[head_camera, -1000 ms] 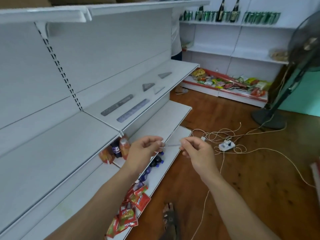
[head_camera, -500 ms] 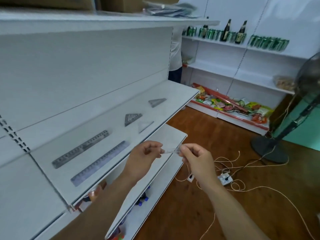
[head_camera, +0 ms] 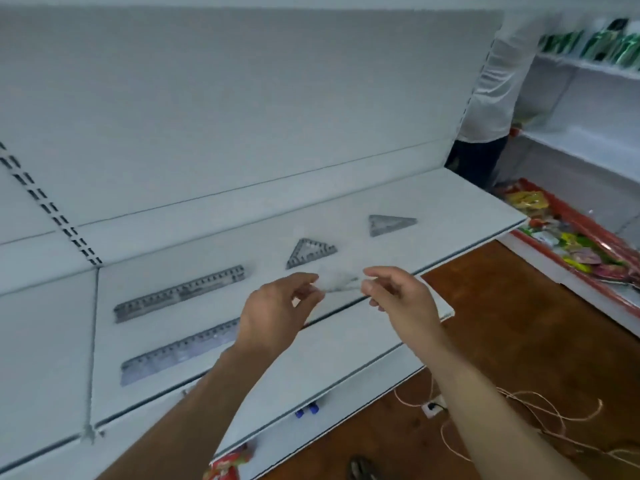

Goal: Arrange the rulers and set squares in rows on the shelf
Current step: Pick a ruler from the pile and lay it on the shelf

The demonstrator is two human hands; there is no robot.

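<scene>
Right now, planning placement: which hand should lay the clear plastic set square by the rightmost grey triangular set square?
Probably the right hand: it pinches the clear plastic set square on the side nearer that grey triangle; the left hand sits farther.

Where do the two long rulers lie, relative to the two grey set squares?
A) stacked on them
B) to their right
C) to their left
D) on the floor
C: the back ruler and front ruler lie flat on the shelf, left of the near set square and the far set square.
</scene>
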